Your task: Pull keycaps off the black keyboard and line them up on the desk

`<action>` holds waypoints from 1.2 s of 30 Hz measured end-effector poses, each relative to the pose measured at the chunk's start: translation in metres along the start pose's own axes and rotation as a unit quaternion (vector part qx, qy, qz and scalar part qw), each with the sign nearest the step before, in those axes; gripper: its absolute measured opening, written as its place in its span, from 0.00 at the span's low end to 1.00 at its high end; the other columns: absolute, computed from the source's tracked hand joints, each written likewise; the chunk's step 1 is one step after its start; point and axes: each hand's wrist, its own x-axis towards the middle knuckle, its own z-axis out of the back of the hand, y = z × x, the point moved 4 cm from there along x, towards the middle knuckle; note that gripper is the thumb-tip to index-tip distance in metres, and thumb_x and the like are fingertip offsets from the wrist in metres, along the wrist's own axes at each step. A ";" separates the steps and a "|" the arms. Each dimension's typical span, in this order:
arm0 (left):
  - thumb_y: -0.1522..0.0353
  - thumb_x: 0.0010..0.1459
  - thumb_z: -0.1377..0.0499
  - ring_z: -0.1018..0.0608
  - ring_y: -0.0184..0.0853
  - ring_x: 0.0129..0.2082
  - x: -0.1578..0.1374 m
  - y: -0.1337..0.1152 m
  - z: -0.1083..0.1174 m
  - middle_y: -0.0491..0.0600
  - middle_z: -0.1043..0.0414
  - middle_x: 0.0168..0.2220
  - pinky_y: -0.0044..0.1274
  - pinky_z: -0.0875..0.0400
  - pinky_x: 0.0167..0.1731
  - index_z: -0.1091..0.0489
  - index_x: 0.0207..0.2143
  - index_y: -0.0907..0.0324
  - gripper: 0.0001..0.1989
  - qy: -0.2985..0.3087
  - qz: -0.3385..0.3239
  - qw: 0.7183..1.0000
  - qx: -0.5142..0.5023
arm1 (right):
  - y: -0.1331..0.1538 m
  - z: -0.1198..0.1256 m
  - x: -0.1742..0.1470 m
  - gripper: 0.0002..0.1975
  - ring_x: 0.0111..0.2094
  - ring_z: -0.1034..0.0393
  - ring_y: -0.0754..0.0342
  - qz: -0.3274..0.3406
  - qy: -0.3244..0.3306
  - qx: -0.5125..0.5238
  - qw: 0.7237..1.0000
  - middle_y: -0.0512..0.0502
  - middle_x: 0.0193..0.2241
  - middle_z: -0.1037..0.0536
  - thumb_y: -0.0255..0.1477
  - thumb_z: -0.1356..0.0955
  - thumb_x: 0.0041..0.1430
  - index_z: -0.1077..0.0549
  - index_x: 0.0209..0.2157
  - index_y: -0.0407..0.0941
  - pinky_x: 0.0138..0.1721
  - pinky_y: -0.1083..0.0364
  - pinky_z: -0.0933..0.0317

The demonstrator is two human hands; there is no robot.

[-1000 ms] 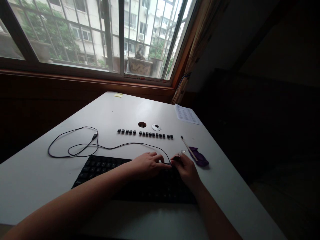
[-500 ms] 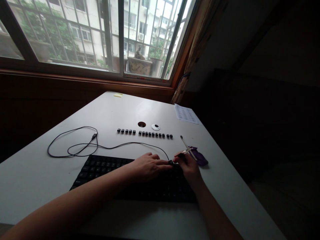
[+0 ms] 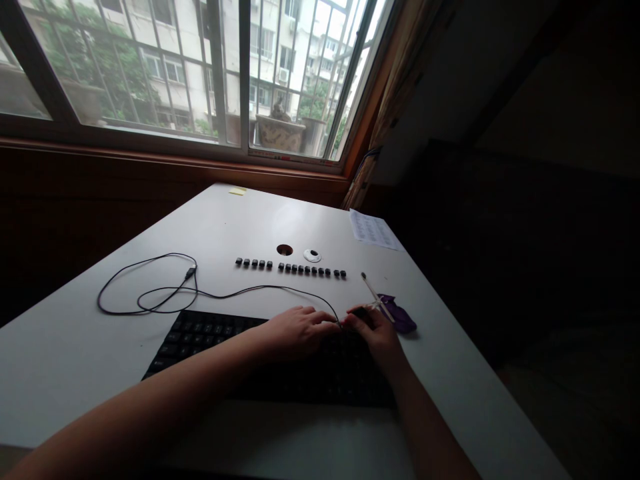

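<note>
A black keyboard lies in front of me, its right part shaded under my hands. My left hand rests over its upper right part with the fingers bent together; the fingertips touch the top edge, and what they pinch is hidden. Close beside them, my right hand is closed around a small tool with a dark handle and thin pale prongs, which looks like a keycap puller. Beyond the keyboard, several black keycaps stand in a row on the white table.
A black USB cable loops on the table at the left. Right of my hands lie a purple pouch and a thin brush-like stick. Farther back are a cable hole, its white ring cover and a printed sheet.
My left index finger has bent back from its stretched pose, and the dark keycap at its tip is no longer visible. The tool in my right hand has turned slightly.
</note>
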 end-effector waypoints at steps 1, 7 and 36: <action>0.74 0.64 0.46 0.26 0.41 0.49 0.000 0.000 0.001 0.52 0.32 0.57 0.31 0.31 0.50 0.37 0.58 0.56 0.20 -0.006 -0.002 1.000 -0.012 | 0.001 -0.001 0.000 0.16 0.35 0.23 0.47 -0.001 0.009 0.002 1.000 0.45 0.31 0.19 0.41 0.26 0.53 0.25 0.38 0.46 0.40 0.50 0.32; 0.70 0.65 0.44 0.24 0.39 0.45 0.002 0.000 0.008 0.53 0.27 0.47 0.28 0.28 0.46 0.33 0.49 0.59 0.10 -0.023 0.016 0.997 -0.075 | 0.007 -0.002 -0.002 0.12 0.36 0.25 0.49 0.008 0.040 -0.032 0.999 0.48 0.31 0.19 0.38 0.24 0.51 0.22 0.35 0.46 0.40 0.52 0.34; 0.71 0.56 0.36 0.26 0.30 0.28 0.000 0.021 0.008 0.47 0.27 0.31 0.20 0.30 0.28 0.32 0.36 0.62 0.07 -0.156 0.142 0.955 -0.207 | 0.029 -0.012 -0.016 0.10 0.48 0.26 0.45 0.029 0.141 0.009 0.990 0.45 0.43 0.19 0.35 0.26 0.54 0.19 0.39 0.49 0.54 0.47 0.35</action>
